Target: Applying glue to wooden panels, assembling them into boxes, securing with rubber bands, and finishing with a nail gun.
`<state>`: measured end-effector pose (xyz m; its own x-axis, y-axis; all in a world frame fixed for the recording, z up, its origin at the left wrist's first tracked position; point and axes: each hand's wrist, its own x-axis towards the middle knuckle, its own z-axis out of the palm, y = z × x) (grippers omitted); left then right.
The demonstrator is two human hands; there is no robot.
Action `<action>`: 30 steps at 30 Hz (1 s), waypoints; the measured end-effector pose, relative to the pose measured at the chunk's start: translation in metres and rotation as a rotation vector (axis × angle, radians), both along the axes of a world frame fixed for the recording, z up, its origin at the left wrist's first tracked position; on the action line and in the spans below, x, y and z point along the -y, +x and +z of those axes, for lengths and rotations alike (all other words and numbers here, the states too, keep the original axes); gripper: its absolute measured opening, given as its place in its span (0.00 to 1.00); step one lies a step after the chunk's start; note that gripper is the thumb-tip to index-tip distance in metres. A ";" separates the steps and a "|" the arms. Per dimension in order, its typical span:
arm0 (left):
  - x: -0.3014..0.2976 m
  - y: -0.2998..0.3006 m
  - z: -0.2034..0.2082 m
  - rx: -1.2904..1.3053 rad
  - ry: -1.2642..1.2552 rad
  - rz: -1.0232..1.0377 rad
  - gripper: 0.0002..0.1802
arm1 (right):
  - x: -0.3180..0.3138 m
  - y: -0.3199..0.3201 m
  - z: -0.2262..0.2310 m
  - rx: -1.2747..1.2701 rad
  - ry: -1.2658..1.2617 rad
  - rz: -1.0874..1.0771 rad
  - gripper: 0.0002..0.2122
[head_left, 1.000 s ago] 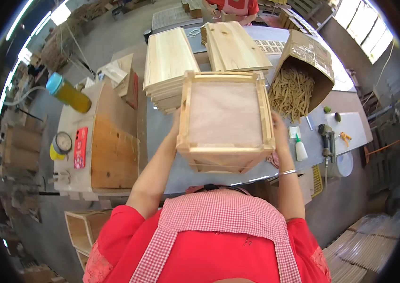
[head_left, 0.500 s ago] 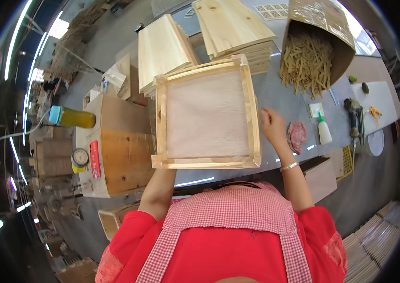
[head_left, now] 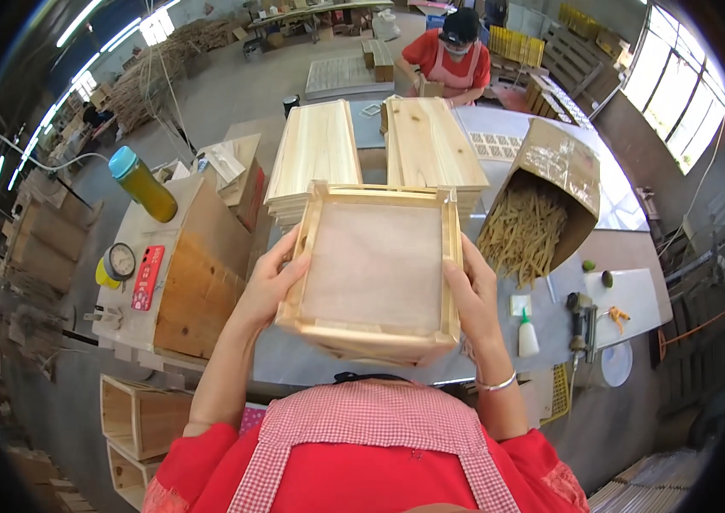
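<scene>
A square wooden box (head_left: pixel 373 267) of pale slats is held before my chest, its top covered with a thin whitish sheet inside a raised frame. My left hand (head_left: pixel 270 280) grips its left side, thumb near the frame's edge. On the opposite side, my right hand (head_left: pixel 475 286) clasps the wood, thumb on the rim and a bracelet at the wrist. The fingers beneath are partly hidden by the box. Just beyond it stand two stacks of flat wooden boards, a left stack (head_left: pixel 318 150) and a right stack (head_left: pixel 432 141), on the grey table (head_left: pixel 281 363).
A cardboard carton (head_left: pixel 560 175) spills thin wooden strips (head_left: pixel 520 227) at the right. Nearer lie a green-tipped white bottle (head_left: pixel 527 335) and a nail gun (head_left: pixel 583 321). At left, a wooden cabinet (head_left: pixel 196 295) bears a yellow-green bottle (head_left: pixel 144 185). A co-worker (head_left: pixel 452 60) works across the table.
My right hand, apart from the box before, now grips its right side. The box has tilted so its front wall shows. The view has lifted, bringing the co-worker and window into sight.
</scene>
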<state>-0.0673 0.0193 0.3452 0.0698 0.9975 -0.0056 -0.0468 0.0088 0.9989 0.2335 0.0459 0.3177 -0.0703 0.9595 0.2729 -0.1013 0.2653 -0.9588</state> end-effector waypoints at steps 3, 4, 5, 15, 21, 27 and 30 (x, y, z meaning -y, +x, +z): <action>0.008 0.006 -0.013 0.008 0.084 0.067 0.33 | -0.004 -0.002 -0.007 0.040 0.103 -0.017 0.24; 0.006 0.012 -0.019 -0.019 -0.048 0.096 0.32 | -0.007 -0.005 -0.011 0.126 -0.061 -0.032 0.24; 0.007 0.012 -0.023 0.015 0.034 0.080 0.32 | -0.008 -0.003 -0.012 0.095 0.010 -0.041 0.24; 0.030 0.021 -0.021 0.118 0.066 0.140 0.31 | -0.027 0.006 -0.021 -0.010 -0.069 0.123 0.24; -0.006 -0.018 -0.044 -0.044 -0.006 0.256 0.23 | 0.019 0.021 -0.003 0.182 -0.009 -0.335 0.12; -0.105 -0.040 -0.049 0.162 -0.067 0.067 0.33 | 0.127 -0.006 -0.032 0.345 -0.163 0.086 0.15; -0.113 -0.035 -0.047 0.160 -0.188 -0.032 0.38 | 0.121 -0.039 -0.050 0.091 -0.100 0.003 0.14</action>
